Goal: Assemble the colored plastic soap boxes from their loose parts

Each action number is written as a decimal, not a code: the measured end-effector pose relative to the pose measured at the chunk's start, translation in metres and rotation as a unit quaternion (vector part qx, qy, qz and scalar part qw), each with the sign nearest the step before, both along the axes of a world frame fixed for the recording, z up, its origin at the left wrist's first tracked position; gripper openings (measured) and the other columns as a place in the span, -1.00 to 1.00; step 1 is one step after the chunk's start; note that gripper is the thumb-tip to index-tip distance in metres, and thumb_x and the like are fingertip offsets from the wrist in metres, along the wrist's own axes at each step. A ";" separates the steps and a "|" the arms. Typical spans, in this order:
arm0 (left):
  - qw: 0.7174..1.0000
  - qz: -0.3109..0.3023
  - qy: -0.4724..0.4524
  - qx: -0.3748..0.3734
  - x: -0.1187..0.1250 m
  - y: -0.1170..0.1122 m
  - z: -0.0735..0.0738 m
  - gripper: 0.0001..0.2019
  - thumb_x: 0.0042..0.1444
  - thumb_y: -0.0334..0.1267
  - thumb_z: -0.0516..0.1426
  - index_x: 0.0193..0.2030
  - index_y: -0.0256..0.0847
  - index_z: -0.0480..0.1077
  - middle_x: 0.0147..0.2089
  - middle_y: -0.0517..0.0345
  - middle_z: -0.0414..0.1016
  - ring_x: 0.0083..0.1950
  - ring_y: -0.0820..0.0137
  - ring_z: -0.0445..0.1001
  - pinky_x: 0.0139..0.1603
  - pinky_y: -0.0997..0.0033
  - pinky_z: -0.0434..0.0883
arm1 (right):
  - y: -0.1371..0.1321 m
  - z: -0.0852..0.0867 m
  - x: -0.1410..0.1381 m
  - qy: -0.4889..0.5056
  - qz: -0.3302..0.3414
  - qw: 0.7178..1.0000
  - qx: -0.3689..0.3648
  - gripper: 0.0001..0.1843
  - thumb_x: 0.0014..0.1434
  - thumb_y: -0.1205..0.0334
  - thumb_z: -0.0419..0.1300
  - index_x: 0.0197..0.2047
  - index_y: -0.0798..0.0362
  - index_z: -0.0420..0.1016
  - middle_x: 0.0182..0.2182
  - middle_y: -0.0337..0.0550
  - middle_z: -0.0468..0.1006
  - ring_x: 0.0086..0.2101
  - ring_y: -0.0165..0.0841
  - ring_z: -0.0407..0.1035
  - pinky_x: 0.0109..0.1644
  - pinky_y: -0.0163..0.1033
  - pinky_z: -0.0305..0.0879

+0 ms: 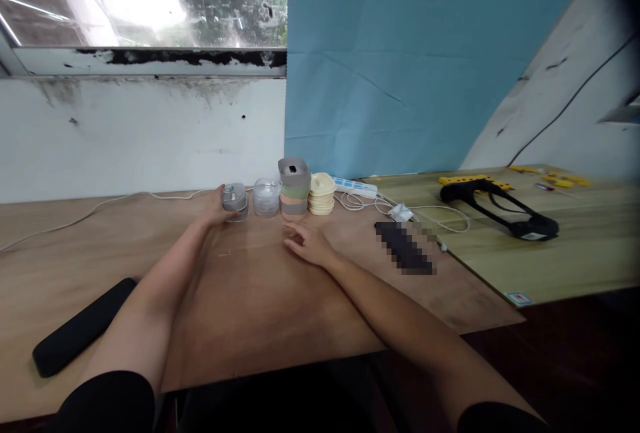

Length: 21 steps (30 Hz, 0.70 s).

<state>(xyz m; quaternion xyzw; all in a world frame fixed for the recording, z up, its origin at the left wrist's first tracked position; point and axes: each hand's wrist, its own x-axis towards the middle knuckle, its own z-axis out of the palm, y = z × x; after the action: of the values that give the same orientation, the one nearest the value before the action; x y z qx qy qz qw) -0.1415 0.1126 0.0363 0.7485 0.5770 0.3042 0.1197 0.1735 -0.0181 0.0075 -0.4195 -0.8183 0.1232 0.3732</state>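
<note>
At the back of the table, my left hand [216, 208] is wrapped round the left side of a small grey container with a see-through top [235, 198]. Just right of it stands a stack of clear plastic pieces [267, 198]. A taller stack of coloured cups [294, 194], in grey, green and orange, comes beside that, with a small dark item in its top. Cream-coloured lids [321, 194] are piled at its right. My right hand [309, 244] lies on the table in front of these stacks, fingers loosely apart and holding nothing.
A long black case [83, 328] lies beside my left forearm. Behind the lids is a white power strip [355, 187] with loose cables and a plug [401, 213]. A blurred-out dark object [404, 248] lies right of my hand. Farther right is a black strap-like frame [530, 225].
</note>
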 end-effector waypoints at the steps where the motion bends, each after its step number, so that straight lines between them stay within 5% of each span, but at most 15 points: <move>1: 1.000 0.008 -0.012 0.002 0.001 0.001 -0.001 0.12 -0.23 -0.02 0.33 0.38 -0.33 -0.18 0.39 -0.28 -0.01 0.39 0.10 0.06 0.32 0.23 0.11 | 0.000 0.000 0.000 -0.001 -0.001 1.000 0.000 -0.50 0.17 0.12 0.15 0.19 -0.06 0.31 0.00 -0.10 0.48 -0.23 -0.35 0.44 -0.11 -0.20 0.39; 12: 0.997 0.066 -0.041 0.014 0.010 0.009 -0.005 0.05 -0.28 -0.08 0.37 0.34 -0.25 -0.04 0.31 -0.23 0.05 0.34 0.09 0.12 0.31 0.18 0.13 | -0.001 0.001 0.000 -0.004 -0.002 1.000 0.012 -0.52 0.17 0.14 0.16 0.16 -0.03 0.33 -0.03 -0.09 0.49 -0.25 -0.36 0.44 -0.11 -0.20 0.38; 21: 0.990 0.077 -0.100 0.055 0.019 0.017 -0.024 0.19 -0.26 -0.12 0.40 0.38 -0.42 -0.24 0.37 -0.43 -0.14 0.39 -0.08 -0.06 0.34 0.07 0.05 | 0.005 -0.003 0.003 0.030 -0.039 0.997 0.060 -0.58 0.14 0.18 0.18 0.10 -0.03 0.39 -0.10 -0.11 0.55 -0.30 -0.34 0.45 -0.14 -0.19 0.39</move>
<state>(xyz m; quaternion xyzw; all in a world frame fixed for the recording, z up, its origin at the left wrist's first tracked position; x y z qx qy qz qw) -0.1221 0.1296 0.0120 0.6729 0.6007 0.4170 0.1121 0.1764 -0.0134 0.0048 -0.4244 -0.7955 0.0719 0.4265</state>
